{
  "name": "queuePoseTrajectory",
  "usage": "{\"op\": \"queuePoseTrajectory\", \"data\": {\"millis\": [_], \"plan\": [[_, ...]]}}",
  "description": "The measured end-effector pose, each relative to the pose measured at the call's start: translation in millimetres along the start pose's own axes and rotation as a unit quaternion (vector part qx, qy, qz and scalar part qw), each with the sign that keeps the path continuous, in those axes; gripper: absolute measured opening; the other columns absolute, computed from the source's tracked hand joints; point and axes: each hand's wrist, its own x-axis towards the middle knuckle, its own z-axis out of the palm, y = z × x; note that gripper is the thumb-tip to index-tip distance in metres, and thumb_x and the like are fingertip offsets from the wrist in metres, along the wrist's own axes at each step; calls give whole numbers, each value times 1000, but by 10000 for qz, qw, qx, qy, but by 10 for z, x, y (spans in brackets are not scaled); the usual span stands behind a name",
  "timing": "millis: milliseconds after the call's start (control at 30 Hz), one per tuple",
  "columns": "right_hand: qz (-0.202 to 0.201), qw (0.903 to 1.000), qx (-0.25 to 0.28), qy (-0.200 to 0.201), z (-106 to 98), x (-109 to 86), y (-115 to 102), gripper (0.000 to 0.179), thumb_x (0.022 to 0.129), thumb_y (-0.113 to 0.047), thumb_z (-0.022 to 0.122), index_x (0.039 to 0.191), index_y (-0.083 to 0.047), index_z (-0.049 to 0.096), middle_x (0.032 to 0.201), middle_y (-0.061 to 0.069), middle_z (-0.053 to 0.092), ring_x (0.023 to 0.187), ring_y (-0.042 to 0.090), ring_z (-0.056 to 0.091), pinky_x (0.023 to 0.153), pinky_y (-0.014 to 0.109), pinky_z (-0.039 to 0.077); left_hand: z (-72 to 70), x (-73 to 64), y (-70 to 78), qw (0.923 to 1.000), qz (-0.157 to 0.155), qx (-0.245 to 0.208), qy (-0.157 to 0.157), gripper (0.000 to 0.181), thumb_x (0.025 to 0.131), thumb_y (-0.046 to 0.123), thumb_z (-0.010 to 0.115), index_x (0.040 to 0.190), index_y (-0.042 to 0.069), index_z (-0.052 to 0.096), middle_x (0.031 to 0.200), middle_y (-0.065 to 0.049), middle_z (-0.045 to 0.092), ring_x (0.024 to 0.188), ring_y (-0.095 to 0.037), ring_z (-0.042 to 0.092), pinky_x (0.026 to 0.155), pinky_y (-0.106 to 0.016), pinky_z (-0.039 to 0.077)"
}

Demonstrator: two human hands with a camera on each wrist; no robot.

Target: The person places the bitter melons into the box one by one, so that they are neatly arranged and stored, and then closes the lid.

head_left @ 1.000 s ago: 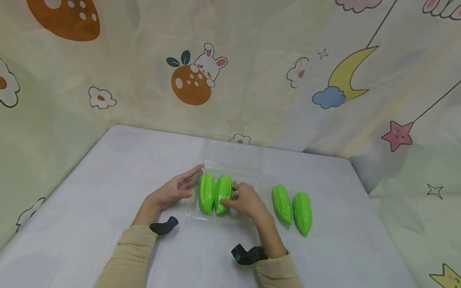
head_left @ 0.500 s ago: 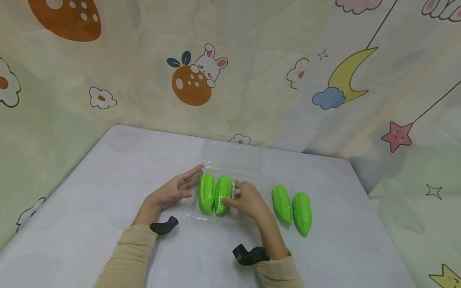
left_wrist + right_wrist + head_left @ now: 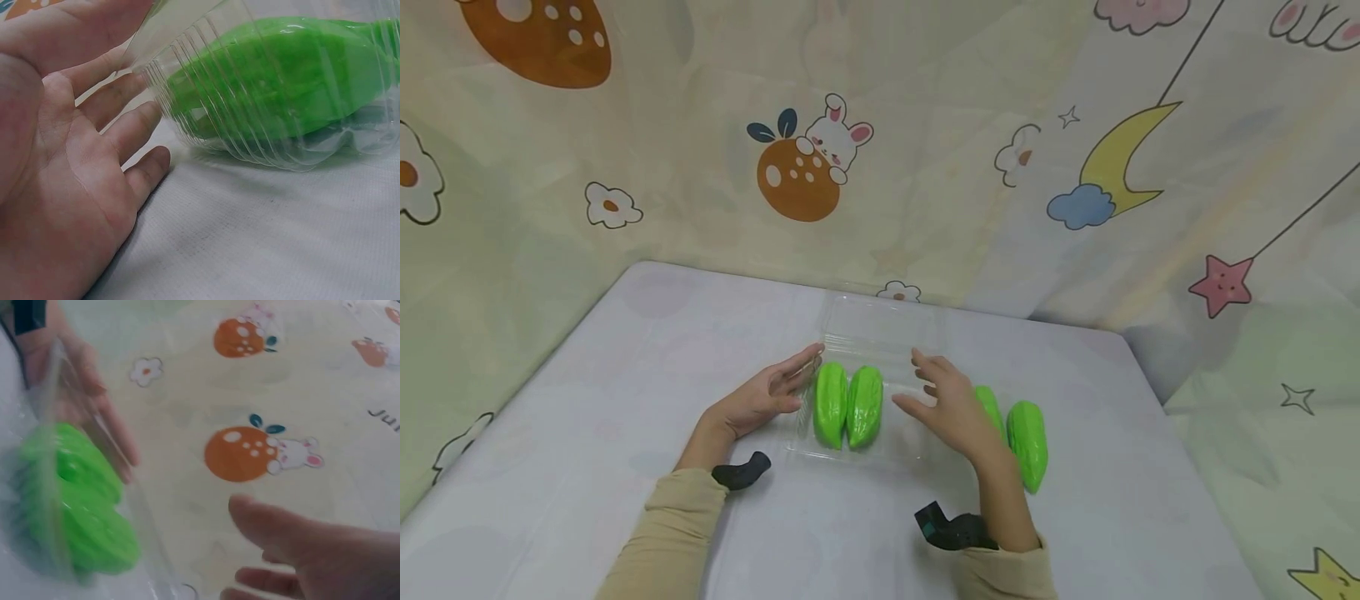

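Two glossy green ridged vegetables (image 3: 831, 404), pointed at one end and resembling bitter melons, lie side by side in the left part of a clear plastic clamshell box (image 3: 904, 432). Its lid (image 3: 883, 321) is folded back, away from the person. My left hand (image 3: 760, 400) rests at the box's left side; in the left wrist view its straight fingers (image 3: 134, 128) reach the ribbed wall. Above the box's right part is my right hand (image 3: 955, 410), fingers spread and holding nothing. Two more green vegetables (image 3: 1028, 446) lie on the table to the right, one partly hidden behind that hand.
A white cloth covers the table (image 3: 625, 400). Behind it hangs a patterned curtain (image 3: 700, 150) with cartoon fruit, rabbits and flowers. Black camera mounts (image 3: 741, 472) are strapped to both wrists, below beige sleeves.
My right hand has let go of the right-hand vegetable in the box and moved right, its fingers spreading. The left hand stays at the box's side.
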Motion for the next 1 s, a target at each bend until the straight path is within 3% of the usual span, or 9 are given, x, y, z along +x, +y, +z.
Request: {"op": "queuePoseTrajectory", "data": {"millis": [333, 400, 500, 667, 900, 1000], "plan": [[-595, 9910, 104, 1195, -498, -224, 301, 74, 80, -14, 76, 145, -12, 40, 140, 11, 48, 127, 29, 50, 101, 43, 45, -20, -1, -24, 9999, 57, 111, -46, 90, 85, 10, 70, 154, 17, 12, 162, -2, 1, 148, -27, -3, 115, -20, 16], [-633, 9882, 52, 1394, -583, -284, 389, 76, 79, -12, 77, 145, -15, 40, 140, 10, 47, 128, 29, 49, 101, 40, 44, -20, -4, -25, 9999, 59, 131, -57, 90, 85, 10, 69, 154, 17, 12, 162, -2, 1, 148, -27, -3, 116, -23, 14], [-620, 9855, -17, 1581, -702, -380, 523, 80, 77, -9, 78, 146, -20, 38, 141, 8, 46, 129, 27, 47, 104, 26, 42, -17, -7, -24, 9999, 44, 116, -49, 89, 85, 8, 68, 154, 17, 12, 162, -1, 2, 148, -26, -2, 117, -32, 8], [-522, 9870, 11, 1518, -863, -530, 733, 89, 76, -9, 78, 149, -29, 31, 147, 7, 39, 132, 31, 42, 99, 0, 29, -6, -7, -14, 9998, 55, 207, -35, 89, 85, 6, 68, 154, 16, 12, 162, -2, 2, 148, -28, -3, 117, -44, 1], [-98, 9933, 32, 1155, -969, -685, 1008, 97, 78, -13, 78, 151, -36, 18, 154, 5, 28, 137, 34, 34, 96, -2, 26, 3, -7, -5, 9998, 48, 187, 3, 90, 85, 7, 68, 154, 16, 12, 162, -2, 2, 148, -27, -3, 115, -48, -2], [26, 9963, 194, 835, -980, -747, 1143, 100, 79, -15, 77, 151, -38, 11, 158, 7, 20, 142, 29, 27, 95, -4, 25, -5, -6, -13, 9998, 38, 177, 13, 89, 85, 7, 69, 154, 17, 13, 162, -1, 3, 148, -27, -3, 115, -47, -2]]}}
